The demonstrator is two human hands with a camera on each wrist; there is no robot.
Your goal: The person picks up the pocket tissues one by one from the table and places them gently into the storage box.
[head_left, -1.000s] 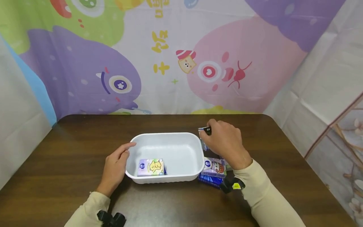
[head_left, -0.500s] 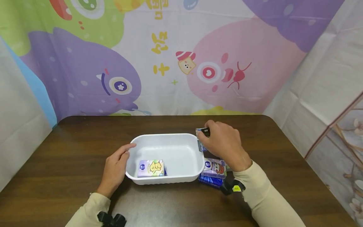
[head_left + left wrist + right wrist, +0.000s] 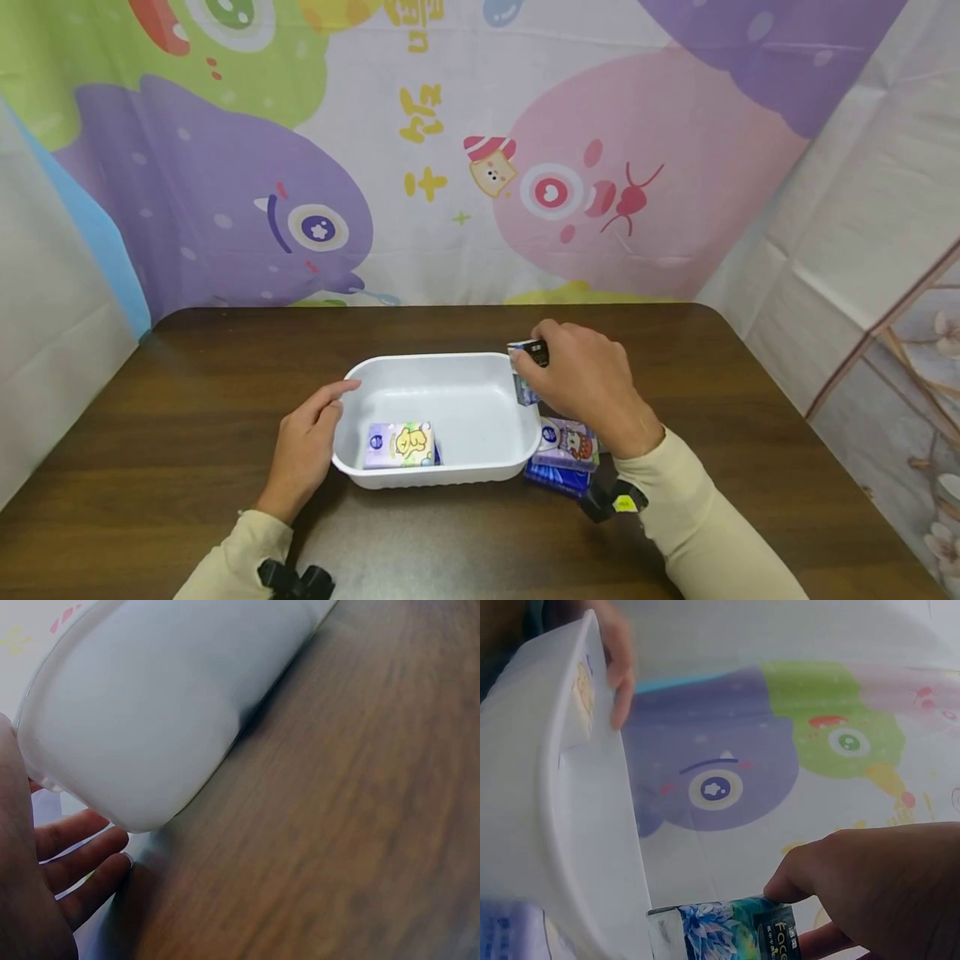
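My right hand (image 3: 588,375) pinches a small tissue pack (image 3: 727,930) between thumb and fingers. Blue-green floral print and a dark label cover the pack, which is upright at the right rim of a white plastic basin (image 3: 465,417). At the basin's left end, my left hand (image 3: 303,442) rests against the rim with a straight finger reaching over it. Its other fingers (image 3: 94,889) are spread loosely outside the wall in the left wrist view. Inside the basin, at the front left, lies a purple tissue pack (image 3: 400,444) with a yellow cartoon, partly covering a blue one.
Right of the basin, partly under my right forearm, a purple tissue pack (image 3: 567,442) lies on a dark blue pack (image 3: 557,477). Everything stands on a dark wooden table (image 3: 420,550). A cartoon-printed cloth (image 3: 450,250) hangs behind the table's far edge.
My right hand has moved slightly left with the floral tissue pack, from beside the basin to its right rim. The left hand has stayed put.
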